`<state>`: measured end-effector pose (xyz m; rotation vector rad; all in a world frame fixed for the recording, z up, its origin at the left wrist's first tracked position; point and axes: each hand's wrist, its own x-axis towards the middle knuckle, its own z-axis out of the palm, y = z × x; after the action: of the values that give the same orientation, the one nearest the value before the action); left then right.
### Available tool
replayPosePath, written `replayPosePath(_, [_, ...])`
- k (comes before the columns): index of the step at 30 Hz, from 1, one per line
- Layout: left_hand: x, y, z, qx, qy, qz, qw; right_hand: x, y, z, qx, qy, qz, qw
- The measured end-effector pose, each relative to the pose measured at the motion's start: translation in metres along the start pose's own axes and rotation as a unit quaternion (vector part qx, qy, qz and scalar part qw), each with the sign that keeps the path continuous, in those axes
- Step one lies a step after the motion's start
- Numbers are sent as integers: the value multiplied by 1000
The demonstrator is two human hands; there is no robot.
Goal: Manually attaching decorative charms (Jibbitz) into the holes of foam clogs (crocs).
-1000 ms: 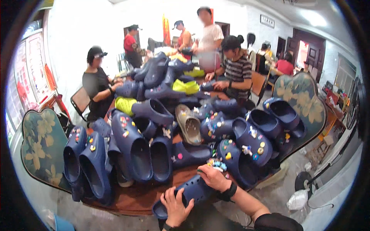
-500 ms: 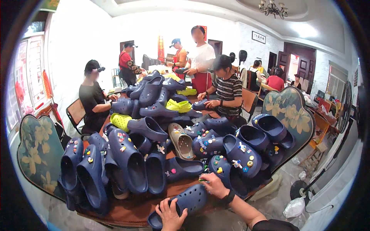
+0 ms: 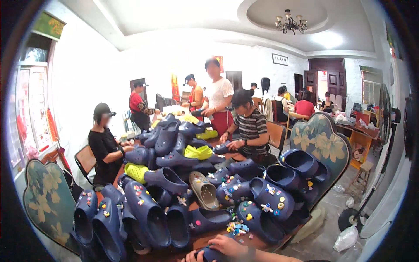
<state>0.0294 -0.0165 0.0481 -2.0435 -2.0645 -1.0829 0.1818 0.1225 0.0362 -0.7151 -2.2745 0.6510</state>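
1. Clog (image 3: 212, 254), navy blue foam, sits at the bottom edge of the view on the near rim of the counter (image 3: 205, 241), mostly cut off by the frame.
2. Right hand (image 3: 228, 246) lies over the clog's top, fingers curled down onto it, grasping it; the left hand (image 3: 193, 256) shows only as a few fingertips touching the clog's left end, so whether its grip is closed cannot be told.
3. What shows of the clog runs left to right across the view; which end is the toe is hidden.
4. Just above the right hand lies a small heap of bright charms (image 3: 237, 228) in yellow, blue and pink.
5. Beyond it, a big pile of navy clogs (image 3: 174, 174) covers the counter, many studded with coloured charms; a few yellow-green clogs (image 3: 198, 152) and one tan clog (image 3: 204, 191) break the blue.
6. Two floral shaped panels (image 3: 321, 142) stand at the counter's left and right ends.
7. On the far wall hang a red vertical banner (image 3: 175, 86) and a dark-framed oblong sign (image 3: 280, 59); a white plastic bag (image 3: 347, 238) lies on the floor at right.
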Motion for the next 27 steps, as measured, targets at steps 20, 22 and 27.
replayPosePath(20, [9,-5,12,4,-12,7,1000,34,8,-42,-79,92,-88,989])
replayPosePath(22, [5,-4,9,3,-10,0,1000,22,9,-27,-74,75,-82,991])
replayPosePath(27, [5,0,1,0,-15,-1,1000,2,25,1,-15,93,-55,994])
